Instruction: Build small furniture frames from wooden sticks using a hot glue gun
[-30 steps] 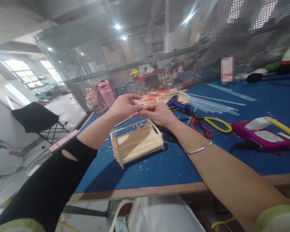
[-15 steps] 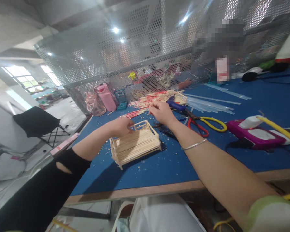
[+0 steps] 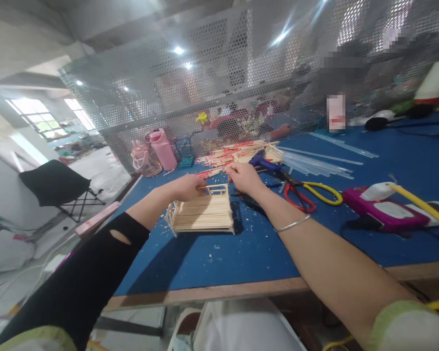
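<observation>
A small bed-like model built from thin wooden sticks (image 3: 205,217) stands near the front of the blue table. My left hand (image 3: 190,187) has its fingers closed on the model's back rail, and hides part of it. Just behind the model's right end, my right hand (image 3: 244,176) is held in a pinch; anything between the fingertips is too small to make out. Beyond it lies a pile of red-tipped wooden sticks (image 3: 223,155). A blue glue gun (image 3: 265,162) and scissors with red and yellow handles (image 3: 322,194) rest to the right of that hand.
Clear glue sticks (image 3: 310,163) lie behind the scissors. A purple power strip (image 3: 388,207) with a yellow cord sits at the right. Pink bottles (image 3: 163,151) stand at the back left, before a perforated metal screen (image 3: 161,97). Wood crumbs dot the blue tabletop (image 3: 227,265).
My left hand has turned the stick model so its front edge runs nearly level across the view. My right hand has shifted slightly down in view, still pinched.
</observation>
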Demonstrator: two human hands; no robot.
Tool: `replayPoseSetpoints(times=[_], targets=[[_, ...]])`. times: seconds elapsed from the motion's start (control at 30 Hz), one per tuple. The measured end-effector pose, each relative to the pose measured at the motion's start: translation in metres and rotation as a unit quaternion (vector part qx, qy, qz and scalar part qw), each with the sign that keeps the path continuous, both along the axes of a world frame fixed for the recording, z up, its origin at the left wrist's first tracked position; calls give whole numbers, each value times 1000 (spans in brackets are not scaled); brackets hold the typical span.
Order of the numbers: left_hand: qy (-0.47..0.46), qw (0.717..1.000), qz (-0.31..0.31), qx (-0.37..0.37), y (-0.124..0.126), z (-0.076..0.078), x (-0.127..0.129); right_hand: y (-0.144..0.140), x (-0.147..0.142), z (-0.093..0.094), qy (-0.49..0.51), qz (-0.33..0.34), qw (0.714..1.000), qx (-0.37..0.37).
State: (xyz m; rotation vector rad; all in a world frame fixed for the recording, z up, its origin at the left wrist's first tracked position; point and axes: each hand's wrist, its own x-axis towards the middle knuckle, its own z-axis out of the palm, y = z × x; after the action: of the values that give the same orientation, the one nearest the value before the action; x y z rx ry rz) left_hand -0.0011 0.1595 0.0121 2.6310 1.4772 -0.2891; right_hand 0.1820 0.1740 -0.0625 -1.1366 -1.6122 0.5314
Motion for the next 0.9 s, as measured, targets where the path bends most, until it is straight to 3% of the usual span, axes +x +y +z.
replayPoseSetpoints(times=[0.07, 0.13, 0.17, 0.23, 0.3, 0.37, 0.47, 0.57, 0.67, 0.8, 0.9], targets=[[-43, 999, -2, 7, -6, 6, -1, 2, -1, -2, 17, 7, 1000, -17], [-144, 985, 21, 88, -20, 6, -1, 4, -1, -4, 40, 21, 998, -35], [-214, 964, 46, 150, -29, 3, 0, 5, -2, -5, 52, 28, 997, -44], [-371, 888, 102, 253, -49, -13, 6, 6, -3, -6, 72, 47, 995, -57], [-478, 824, 151, 265, -68, -35, 13, 5, -3, -6, 81, 67, 992, -65], [-462, 833, 182, 245, -79, -57, 21, 3, -3, -5, 76, 87, 991, -70], [-331, 882, 202, 268, -80, -71, 28, -2, -1, -2, 49, 111, 990, -70], [-190, 926, 189, 264, -71, -65, 30, -5, 2, 4, 39, 118, 990, -67], [-109, 946, 201, 229, -65, -56, 32, -6, 5, 8, 78, 128, 986, -69], [-80, 955, 219, 185, -60, -56, 34, -9, 6, 10, 111, 142, 981, -75], [-78, 968, 181, 158, -54, -63, 31, -12, 4, 11, 74, 147, 984, -65]])
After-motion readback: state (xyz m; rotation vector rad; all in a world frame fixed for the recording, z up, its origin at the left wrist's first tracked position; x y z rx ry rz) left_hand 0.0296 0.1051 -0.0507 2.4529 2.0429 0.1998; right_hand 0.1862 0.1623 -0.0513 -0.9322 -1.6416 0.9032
